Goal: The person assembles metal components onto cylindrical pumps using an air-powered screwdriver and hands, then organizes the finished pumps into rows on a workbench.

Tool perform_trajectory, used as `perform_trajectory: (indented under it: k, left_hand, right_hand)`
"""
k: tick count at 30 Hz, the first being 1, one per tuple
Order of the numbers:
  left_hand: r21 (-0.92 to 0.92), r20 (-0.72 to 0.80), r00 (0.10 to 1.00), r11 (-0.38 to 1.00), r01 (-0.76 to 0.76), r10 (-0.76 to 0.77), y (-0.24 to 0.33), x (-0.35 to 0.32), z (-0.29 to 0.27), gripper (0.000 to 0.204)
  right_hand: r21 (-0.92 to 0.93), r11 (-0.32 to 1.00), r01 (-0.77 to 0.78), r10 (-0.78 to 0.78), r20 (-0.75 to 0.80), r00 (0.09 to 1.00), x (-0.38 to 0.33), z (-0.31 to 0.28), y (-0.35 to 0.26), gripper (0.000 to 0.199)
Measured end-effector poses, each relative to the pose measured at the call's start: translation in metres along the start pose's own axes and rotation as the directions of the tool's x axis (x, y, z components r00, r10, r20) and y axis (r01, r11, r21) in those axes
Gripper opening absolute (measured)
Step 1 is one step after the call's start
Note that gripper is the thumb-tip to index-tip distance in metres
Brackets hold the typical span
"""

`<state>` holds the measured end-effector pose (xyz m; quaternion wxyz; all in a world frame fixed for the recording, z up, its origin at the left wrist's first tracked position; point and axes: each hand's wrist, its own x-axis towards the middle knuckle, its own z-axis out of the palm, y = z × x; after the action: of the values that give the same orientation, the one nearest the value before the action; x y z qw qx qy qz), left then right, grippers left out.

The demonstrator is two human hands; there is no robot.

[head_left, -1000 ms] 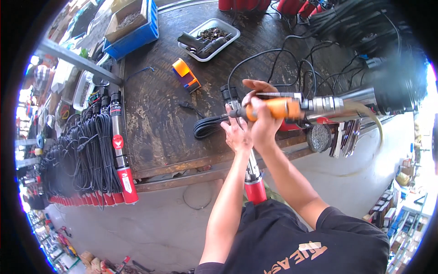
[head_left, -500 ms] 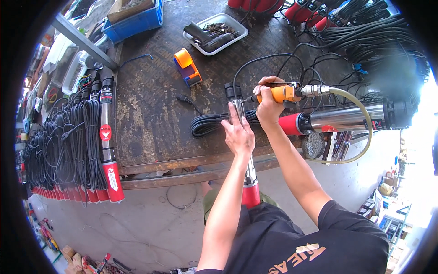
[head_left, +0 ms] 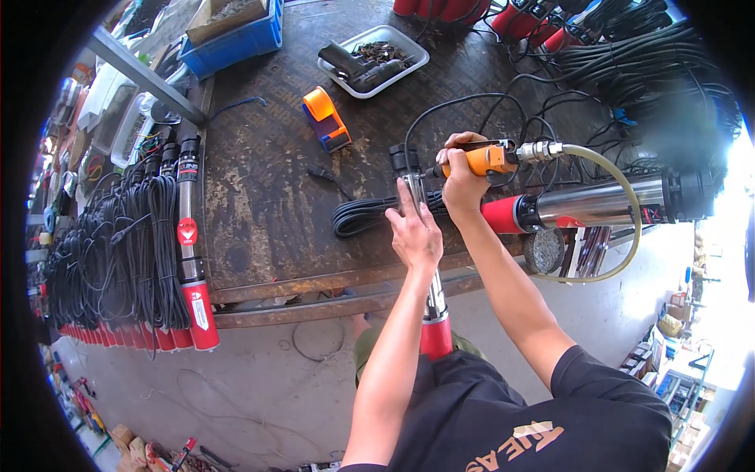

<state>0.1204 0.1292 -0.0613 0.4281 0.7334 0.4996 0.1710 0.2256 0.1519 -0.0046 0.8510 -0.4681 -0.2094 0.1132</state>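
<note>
A slim submersible pump with a steel body, black top and red lower end lies across the table edge, its red end against my body. My left hand is closed around the steel body, index finger stretched along it. In my right hand is an orange air-powered tool, fed by a yellowish hose. Its tip points at the pump just below the black top; whether it touches is too small to tell. A coiled black cable lies beside my left hand, partly behind the pump.
A larger steel pump lies to the right. Farther back are an orange tape dispenser, a white tray with small parts and a dark tool, and a blue crate. Several pumps with cables line the left; cable bundles fill the back right.
The whole view has shifted slightly. Both hands keep their hold, and the air tool stays at the same spot by the pump's upper end.
</note>
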Motion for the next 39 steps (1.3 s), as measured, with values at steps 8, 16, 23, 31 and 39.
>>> perform_trajectory:
  k: [8,16,23,31,39]
  left_hand:
    - [-0.01,0.032,0.999,1.0,0.02,-0.02,0.001,0.0,-0.002,0.065]
    - [0.005,0.006,1.0,1.0,0.006,-0.006,0.001,0.0,-0.001,0.067]
    - [-0.009,0.019,1.0,1.0,0.014,-0.014,0.001,-0.001,0.0,0.066]
    - [0.052,0.026,0.999,0.998,0.02,-0.021,0.004,-0.002,0.002,0.068]
    - [0.074,0.028,0.999,0.997,0.028,-0.03,0.009,-0.004,0.002,0.068]
  right_hand:
    - [0.085,0.996,0.025,-0.024,-0.018,1.0,0.003,0.001,0.004,0.027]
    - [0.045,0.999,-0.003,0.005,-0.034,0.999,0.003,0.003,0.003,0.025]
    - [0.02,1.0,-0.008,0.009,-0.043,0.999,0.004,0.003,0.004,0.023]
    - [-0.183,0.98,0.082,-0.066,0.091,0.994,0.002,-0.007,0.01,0.021]
    - [-0.171,0.981,0.092,-0.084,0.05,0.995,0.003,-0.007,0.017,0.022]
